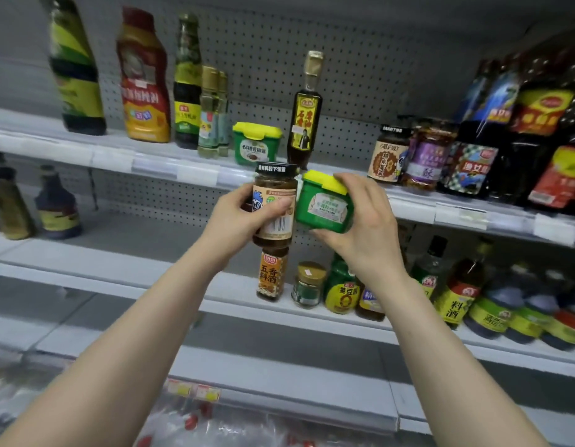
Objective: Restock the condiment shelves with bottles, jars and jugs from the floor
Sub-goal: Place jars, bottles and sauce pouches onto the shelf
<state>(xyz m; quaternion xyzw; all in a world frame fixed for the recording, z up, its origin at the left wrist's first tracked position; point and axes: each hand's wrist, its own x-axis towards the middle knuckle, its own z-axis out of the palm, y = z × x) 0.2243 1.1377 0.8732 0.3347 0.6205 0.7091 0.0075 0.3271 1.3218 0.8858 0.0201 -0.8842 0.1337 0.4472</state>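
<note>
Before the upper shelf [195, 171], my left hand [234, 217] grips a black-lidded sauce jar [274, 204] and my right hand [360, 221] pinches a green tub [323, 206]. I'd set the tub level beside its shelved twin [255, 143], label forward.

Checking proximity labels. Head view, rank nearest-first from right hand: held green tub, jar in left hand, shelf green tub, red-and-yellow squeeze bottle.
From the right hand:
1. Held green tub, in its grip.
2. Black-lidded jar, just left, in the left hand.
3. Shelf green tub, upper shelf, up-left.
4. Red-and-yellow squeeze bottle, upper shelf, far left.
</note>
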